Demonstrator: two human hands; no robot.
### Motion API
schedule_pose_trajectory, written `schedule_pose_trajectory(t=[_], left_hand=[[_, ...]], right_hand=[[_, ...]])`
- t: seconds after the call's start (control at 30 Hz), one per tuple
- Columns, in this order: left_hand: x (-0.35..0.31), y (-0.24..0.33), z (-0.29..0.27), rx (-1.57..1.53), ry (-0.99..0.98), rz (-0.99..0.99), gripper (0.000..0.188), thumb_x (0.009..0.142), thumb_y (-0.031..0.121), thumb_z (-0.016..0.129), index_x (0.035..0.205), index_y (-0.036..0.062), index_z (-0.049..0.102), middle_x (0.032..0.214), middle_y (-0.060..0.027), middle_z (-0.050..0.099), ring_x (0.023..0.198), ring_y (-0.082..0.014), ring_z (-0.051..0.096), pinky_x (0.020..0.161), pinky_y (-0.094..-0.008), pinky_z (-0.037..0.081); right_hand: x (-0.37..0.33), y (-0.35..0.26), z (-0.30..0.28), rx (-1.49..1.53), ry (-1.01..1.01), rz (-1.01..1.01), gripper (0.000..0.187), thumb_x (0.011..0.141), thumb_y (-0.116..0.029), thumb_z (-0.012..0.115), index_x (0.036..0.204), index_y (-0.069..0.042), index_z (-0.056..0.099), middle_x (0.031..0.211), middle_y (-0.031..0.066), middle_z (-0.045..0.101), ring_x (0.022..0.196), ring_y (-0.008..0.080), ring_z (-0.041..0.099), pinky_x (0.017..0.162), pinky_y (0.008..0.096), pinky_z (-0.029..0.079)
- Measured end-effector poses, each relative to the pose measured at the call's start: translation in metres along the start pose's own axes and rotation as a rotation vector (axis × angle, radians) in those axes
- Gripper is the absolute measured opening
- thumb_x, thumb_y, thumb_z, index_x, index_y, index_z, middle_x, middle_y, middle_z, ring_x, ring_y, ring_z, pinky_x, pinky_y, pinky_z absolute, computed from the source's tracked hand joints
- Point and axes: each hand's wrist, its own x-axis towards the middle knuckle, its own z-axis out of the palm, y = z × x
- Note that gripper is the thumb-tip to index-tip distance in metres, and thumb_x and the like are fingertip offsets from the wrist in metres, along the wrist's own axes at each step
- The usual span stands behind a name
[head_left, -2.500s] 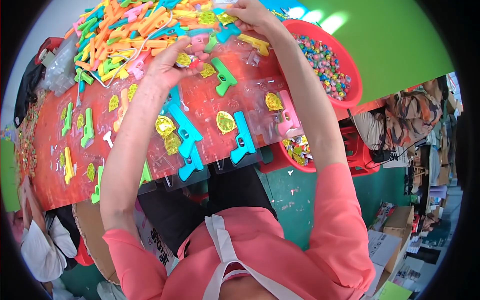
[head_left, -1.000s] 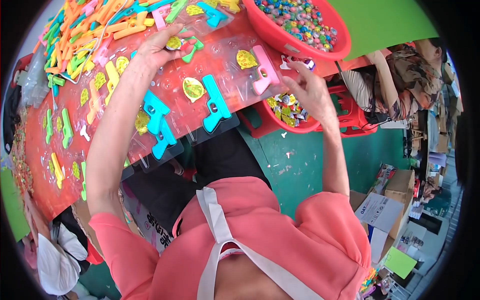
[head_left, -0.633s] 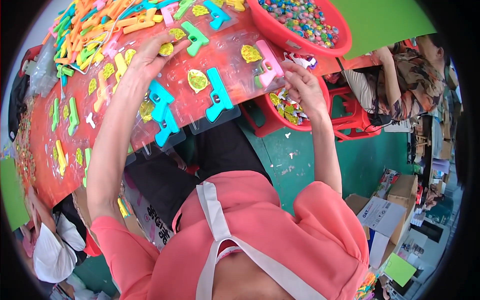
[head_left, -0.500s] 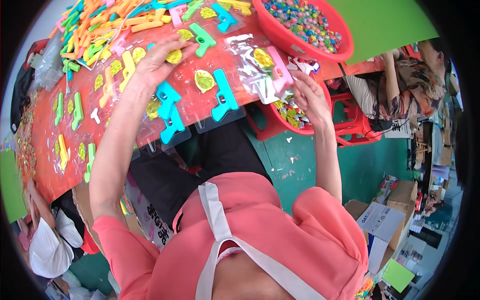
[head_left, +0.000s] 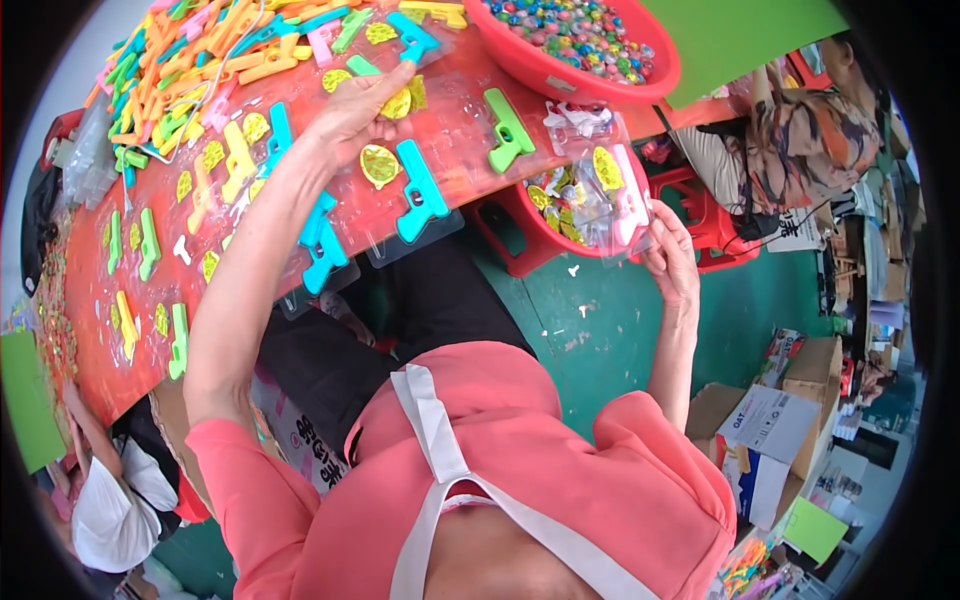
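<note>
My left hand [head_left: 352, 118] reaches over the red table, fingertips pinched on a yellow translucent disc-like piece [head_left: 397, 103]. Beside it, a blue toy gun [head_left: 422, 192] lies in clear plastic with another yellow piece [head_left: 380, 166]. A green toy gun [head_left: 510, 133] rests nearer the table's right edge. Out past that edge, my right hand [head_left: 676, 258] grips a clear blister tray [head_left: 600, 222] by its side. Inside this tray are a pink toy gun [head_left: 630, 197] and a yellow piece [head_left: 607, 168]. The tray hangs over a red tub.
Loose coloured toy guns [head_left: 190, 65] are heaped at the far left. A red basin [head_left: 560, 85] of colourful beads stands at the back. The red tub [head_left: 530, 245] below the edge contains shiny yellow pieces. Another person [head_left: 810, 150] sits at the right, near red stools.
My right hand has carried the tray with the pink gun right, off the table and over the tub. The green gun has shifted right. My left hand has moved right with a yellow piece.
</note>
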Motion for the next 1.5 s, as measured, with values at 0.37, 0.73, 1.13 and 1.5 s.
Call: schedule_pose_trajectory(t=[0.37,0.73,1.13,1.5], left_hand=[[0.064,-0.006,0.043,0.975,-0.031,0.281,0.033,0.086,0.033,0.07,0.101,0.0042,0.068,0.083,-0.0056,0.066,0.058,-0.0124,0.061,0.048,-0.0241,0.048],[0.038,0.022,0.012,0.925,0.167,0.393,0.029,0.089,0.033,0.066,0.1,0.006,0.067,0.07,-0.0042,0.06,0.053,-0.0119,0.056,0.053,-0.0288,0.045],[-0.035,0.029,-0.032,0.02,0.002,0.147,0.037,0.099,0.012,0.037,0.133,0.0013,0.049,0.104,-0.0114,0.06,0.084,-0.017,0.064,0.073,-0.0285,0.056],[-0.083,-0.008,0.042,0.042,-0.003,0.286,0.032,0.091,0.003,0.058,0.122,-0.0016,0.052,0.106,-0.0079,0.061,0.089,-0.0133,0.065,0.069,-0.0276,0.059]], right_hand=[[-0.007,0.011,-0.015,0.046,0.038,-0.002,0.029,0.097,-0.012,0.054,0.124,-0.004,0.056,0.068,-0.0014,0.055,0.043,0.0012,0.035,0.039,0.0164,0.025],[0.042,0.012,0.061,-0.084,-0.119,0.032,0.03,0.097,-0.013,0.055,0.124,-0.002,0.055,0.062,-0.0055,0.044,0.048,0.0021,0.035,0.043,0.018,0.026],[0.099,0.022,0.14,-0.499,-0.104,-0.031,0.033,0.093,-0.018,0.062,0.12,0.0,0.053,0.062,0.0025,0.058,0.04,0.0044,0.044,0.035,0.0196,0.028],[0.05,0.006,0.182,-0.677,-0.096,-0.419,0.031,0.09,-0.011,0.065,0.119,-0.002,0.057,0.077,0.0002,0.06,0.069,0.0049,0.055,0.06,0.0231,0.045]])
